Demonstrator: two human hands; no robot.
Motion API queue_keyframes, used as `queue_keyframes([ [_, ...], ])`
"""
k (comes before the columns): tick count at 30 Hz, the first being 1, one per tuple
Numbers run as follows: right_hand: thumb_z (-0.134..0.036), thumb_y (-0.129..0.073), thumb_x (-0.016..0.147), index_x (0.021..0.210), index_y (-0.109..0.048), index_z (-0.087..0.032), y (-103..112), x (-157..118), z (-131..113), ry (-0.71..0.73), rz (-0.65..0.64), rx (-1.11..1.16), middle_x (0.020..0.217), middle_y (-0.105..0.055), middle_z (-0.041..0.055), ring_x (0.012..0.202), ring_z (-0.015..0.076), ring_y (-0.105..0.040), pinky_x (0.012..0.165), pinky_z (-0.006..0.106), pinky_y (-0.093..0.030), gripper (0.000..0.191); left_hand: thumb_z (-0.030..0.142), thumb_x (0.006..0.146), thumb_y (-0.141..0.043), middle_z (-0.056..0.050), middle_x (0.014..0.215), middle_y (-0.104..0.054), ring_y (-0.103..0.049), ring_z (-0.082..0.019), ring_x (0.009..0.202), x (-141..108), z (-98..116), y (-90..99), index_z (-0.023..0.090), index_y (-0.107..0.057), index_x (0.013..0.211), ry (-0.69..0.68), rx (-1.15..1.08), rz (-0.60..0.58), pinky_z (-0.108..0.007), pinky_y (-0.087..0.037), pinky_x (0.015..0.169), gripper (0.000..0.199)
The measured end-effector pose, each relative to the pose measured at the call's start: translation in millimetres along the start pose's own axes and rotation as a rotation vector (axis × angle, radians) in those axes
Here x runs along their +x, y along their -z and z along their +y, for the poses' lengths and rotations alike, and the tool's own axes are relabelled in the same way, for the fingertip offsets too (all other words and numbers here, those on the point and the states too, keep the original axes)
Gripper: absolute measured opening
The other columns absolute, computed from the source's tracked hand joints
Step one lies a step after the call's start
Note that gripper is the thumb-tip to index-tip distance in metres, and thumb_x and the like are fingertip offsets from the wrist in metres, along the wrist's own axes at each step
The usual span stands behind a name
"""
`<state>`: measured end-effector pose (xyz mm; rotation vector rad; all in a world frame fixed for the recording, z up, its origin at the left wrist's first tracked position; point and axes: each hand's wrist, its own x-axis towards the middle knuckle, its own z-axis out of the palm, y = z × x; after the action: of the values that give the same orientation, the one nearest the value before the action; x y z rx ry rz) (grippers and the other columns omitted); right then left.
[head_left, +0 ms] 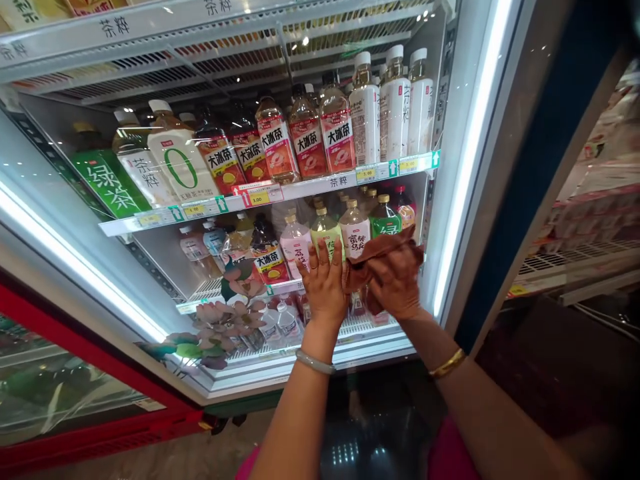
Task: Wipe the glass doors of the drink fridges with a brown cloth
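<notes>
My left hand lies flat with its fingers spread, palm toward the glass front of a lit drinks fridge. Beside it, my right hand holds a crumpled brown cloth against the same glass, its fingers bent over the fabric. Behind the hands, past the glass, stand bottles on the middle shelf: a pink-labelled bottle, a yellow-green one, a peach-coloured one and a green-labelled one. Part of this row is hidden by my hands and the cloth.
Higher up, a shelf with price tags carries several tea bottles. Pinkish flowers and leaves show at the glass's lower left. A red-framed cabinet stands at left. To the right is a dark blue frame edge, with more shelving beyond.
</notes>
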<state>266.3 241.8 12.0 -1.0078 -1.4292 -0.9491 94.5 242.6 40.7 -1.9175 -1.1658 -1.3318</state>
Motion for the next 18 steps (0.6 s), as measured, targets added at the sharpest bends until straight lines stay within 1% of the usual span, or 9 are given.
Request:
queue_keyframes([
  [3,-0.032,-0.059,0.090,0.138,-0.052,-0.027,1.2,21.4,13.8,-0.339,0.199,-0.022,0.142,-0.043,0.0146,0.133,0.0345,-0.044,0.108,0.062,-0.044,0.049,0.024,0.103,-0.051,-0.008,0.171,-0.019,-0.001,-0.028,0.161,0.8,-6.1,4.3,0.031,-0.031,0.162,0.066,0.007,0.006,-0.064,0.008,0.127,0.063],
  [5,-0.032,-0.054,0.093,0.141,-0.049,-0.023,-2.6,38.1,-3.2,-0.437,0.268,0.027,0.146,-0.040,0.0173,0.134,0.0344,-0.042,0.110,0.062,-0.042,0.049,0.025,0.103,-0.051,-0.007,0.171,-0.021,0.000,-0.029,0.161,1.5,-12.8,9.2,0.033,-0.035,0.160,0.083,0.012,-0.016,-0.066,0.010,0.125,0.060],
  [6,-0.031,-0.053,0.094,0.140,-0.051,-0.023,-6.0,42.1,-18.6,-0.408,0.241,0.069,0.146,-0.042,0.0166,0.136,0.0338,-0.042,0.113,0.061,-0.040,0.047,0.026,0.103,-0.052,-0.007,0.171,-0.021,0.000,-0.029,0.161,1.5,-16.7,11.9,0.033,-0.036,0.160,0.080,0.012,-0.037,-0.066,0.010,0.126,0.060],
  [9,-0.028,-0.056,0.093,0.130,-0.062,-0.029,-17.4,31.7,-66.2,-0.137,0.073,0.143,0.134,-0.053,0.0090,0.139,0.0305,-0.042,0.121,0.055,-0.033,0.037,0.024,0.102,-0.051,-0.008,0.171,-0.021,-0.002,-0.029,0.161,-1.3,-28.0,20.0,0.028,-0.038,0.160,0.030,-0.001,-0.115,-0.063,0.005,0.128,0.059],
  [11,-0.027,-0.062,0.091,0.124,-0.068,-0.036,-21.3,14.8,-76.7,0.023,0.011,0.122,0.125,-0.057,0.0046,0.136,0.0282,-0.043,0.122,0.052,-0.032,0.035,0.024,0.102,-0.049,-0.010,0.171,-0.021,-0.004,-0.028,0.161,-4.3,-33.9,25.5,0.025,-0.039,0.160,0.005,-0.006,-0.160,-0.062,0.003,0.129,0.059],
  [13,-0.031,-0.064,0.090,0.121,-0.070,-0.040,-20.7,3.7,-63.6,0.098,-0.033,0.100,0.122,-0.057,0.0031,0.132,0.0266,-0.046,0.121,0.051,-0.034,0.033,0.026,0.103,-0.048,-0.010,0.172,-0.018,-0.002,-0.029,0.161,-6.6,-37.7,31.5,0.025,-0.037,0.160,0.045,0.004,-0.159,-0.064,0.001,0.129,0.059],
  [14,-0.032,-0.063,0.091,0.122,-0.069,-0.039,-19.6,2.7,-51.8,0.090,-0.040,0.096,0.124,-0.056,0.0033,0.130,0.0265,-0.047,0.121,0.053,-0.035,0.032,0.028,0.103,-0.048,-0.010,0.172,-0.015,0.000,-0.030,0.161,-7.1,-38.8,34.7,0.026,-0.036,0.161,0.086,0.011,-0.147,-0.065,0.000,0.128,0.059],
  [16,-0.033,-0.055,0.096,0.129,-0.065,-0.035,-18.4,9.8,-30.0,-0.060,0.054,0.079,0.132,-0.051,0.0068,0.131,0.0274,-0.048,0.119,0.057,-0.036,0.034,0.030,0.104,-0.048,-0.009,0.173,-0.010,0.004,-0.031,0.161,-6.8,-40.4,41.2,0.029,-0.033,0.162,0.161,0.015,-0.126,-0.067,0.000,0.127,0.060],
  [18,-0.034,-0.048,0.100,0.138,-0.058,-0.028,-20.8,21.1,-24.4,-0.298,0.203,0.058,0.141,-0.046,0.0126,0.133,0.0296,-0.045,0.116,0.060,-0.039,0.040,0.029,0.105,-0.046,-0.008,0.173,-0.008,0.005,-0.030,0.161,-5.5,-42.5,47.5,0.030,-0.032,0.162,0.180,0.007,-0.143,-0.067,0.000,0.127,0.059],
])
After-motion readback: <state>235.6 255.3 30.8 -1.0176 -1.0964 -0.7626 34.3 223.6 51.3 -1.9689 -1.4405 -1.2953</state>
